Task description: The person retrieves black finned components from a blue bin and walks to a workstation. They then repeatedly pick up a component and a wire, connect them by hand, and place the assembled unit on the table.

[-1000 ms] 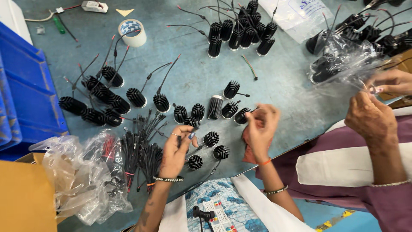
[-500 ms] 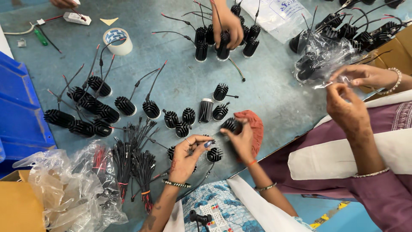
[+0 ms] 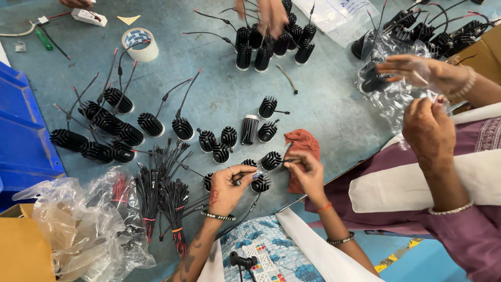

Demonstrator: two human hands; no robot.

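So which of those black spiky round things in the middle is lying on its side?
The long finned piece with the silver cap, in the middle cluster. It lies flat, showing its ribbed side, while the neighbours around it stand on end, showing round fin tops.

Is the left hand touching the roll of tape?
Apart. The head view shows the left hand low on the table, the roll of tape far up.

A dark beaded bracelet and a finger ring are being worn on the left hand (image 3: 229, 184); an orange band, and further up what seems a metal bangle, on the right hand (image 3: 308, 169).
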